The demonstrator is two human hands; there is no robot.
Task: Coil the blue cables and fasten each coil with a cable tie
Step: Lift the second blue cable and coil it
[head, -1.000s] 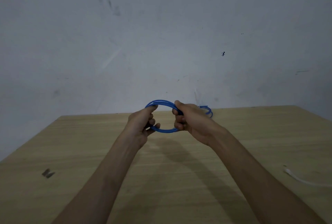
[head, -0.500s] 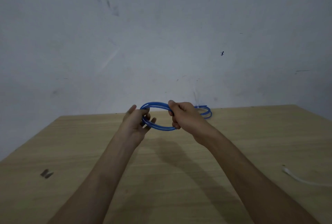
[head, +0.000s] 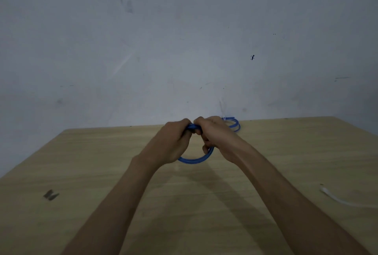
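Now, nearest the camera, a white cable tie (head: 339,199) lies loose on the wooden table (head: 102,173) at the right, well apart from both hands. Farther out, the left hand (head: 173,142) and right hand (head: 216,136) meet knuckle to knuckle above the table. Each has its fingers curled tight round the top of a blue cable coil (head: 194,159), whose lower arc hangs free between the wrists. Coiling looks finished for this cable; fastening is not yet done. Next, I judge, one hand must pinch the loops together while the other lets go to fetch the tie. Beyond, at the table's far edge, a second blue coil (head: 235,125) lies, seemingly tied already.
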